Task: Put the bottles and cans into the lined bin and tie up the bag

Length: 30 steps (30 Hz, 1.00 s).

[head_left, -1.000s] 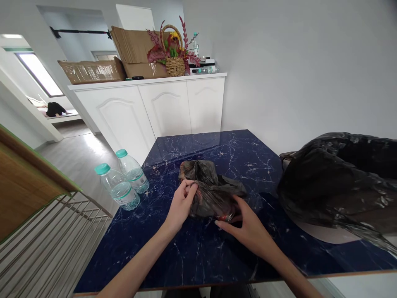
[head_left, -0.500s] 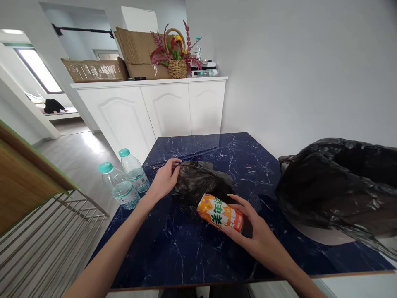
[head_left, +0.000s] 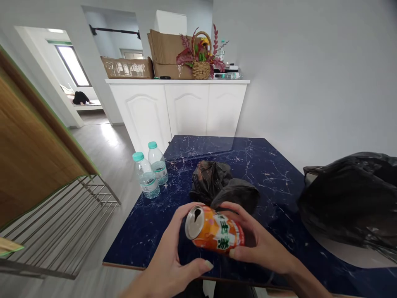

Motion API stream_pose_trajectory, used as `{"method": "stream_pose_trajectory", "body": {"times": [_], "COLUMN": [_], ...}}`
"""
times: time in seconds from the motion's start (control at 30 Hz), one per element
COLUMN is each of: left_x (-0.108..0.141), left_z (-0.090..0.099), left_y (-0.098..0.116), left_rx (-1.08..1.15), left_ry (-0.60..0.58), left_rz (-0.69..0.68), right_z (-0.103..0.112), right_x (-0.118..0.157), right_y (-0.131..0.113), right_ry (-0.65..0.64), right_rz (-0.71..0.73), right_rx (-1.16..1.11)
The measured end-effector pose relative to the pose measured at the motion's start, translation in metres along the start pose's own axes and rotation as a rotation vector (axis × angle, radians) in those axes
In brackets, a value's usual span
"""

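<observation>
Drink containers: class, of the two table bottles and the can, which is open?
The orange can in the right hand: it shows a dark drinking hole, while the nearer bottle and the farther bottle both wear teal caps.

- Your bench has a glossy dark-blue top with white, marble-like veins and a thin brown edge on the side nearest you.
- Near its left edge you have two clear plastic bottles, both upright with teal caps: the nearer bottle stands just beside the farther bottle, and each is partly filled with clear liquid.
- Around the middle lies a crumpled black bag, a brownish patch showing on its upper left; its near side is partly hidden from you.
- At your right stands a pale container, draped with a large black bag and cut off by the view.
</observation>
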<state>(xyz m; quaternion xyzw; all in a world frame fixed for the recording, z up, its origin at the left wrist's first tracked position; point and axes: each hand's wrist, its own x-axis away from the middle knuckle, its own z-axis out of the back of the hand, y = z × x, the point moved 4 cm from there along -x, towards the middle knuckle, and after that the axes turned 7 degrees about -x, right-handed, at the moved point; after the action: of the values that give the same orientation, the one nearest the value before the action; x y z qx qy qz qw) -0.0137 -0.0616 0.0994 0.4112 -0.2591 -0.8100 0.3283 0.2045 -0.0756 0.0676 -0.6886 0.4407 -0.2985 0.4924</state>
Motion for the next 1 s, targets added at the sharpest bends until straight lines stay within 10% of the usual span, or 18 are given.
{"method": "stream_pose_trajectory", "body": {"times": [0.23, 0.5, 0.77, 1.0], "left_x": [0.032, 0.037, 0.028, 0.03], "left_z": [0.025, 0.119, 0.119, 0.112], "left_y": [-0.018, -0.09, -0.133, -0.147], "left_rx": [0.104, -0.191, -0.27, -0.379], "left_ry": [0.196, 0.517, 0.479, 0.473], "left_rz": [0.231, 0.537, 0.641, 0.611], "right_z": [-0.037, 0.054, 0.11, 0.115], "right_x": [-0.017, 0.025, 0.026, 0.006], "right_y": [0.016, 0.024, 0.04, 0.041], "right_ry": [-0.095, 0.182, 0.317, 0.275], "right_rz": [0.056, -0.026, 0.24, 0.27], "right_rx": [0.156, 1.05, 1.412, 1.482]}}
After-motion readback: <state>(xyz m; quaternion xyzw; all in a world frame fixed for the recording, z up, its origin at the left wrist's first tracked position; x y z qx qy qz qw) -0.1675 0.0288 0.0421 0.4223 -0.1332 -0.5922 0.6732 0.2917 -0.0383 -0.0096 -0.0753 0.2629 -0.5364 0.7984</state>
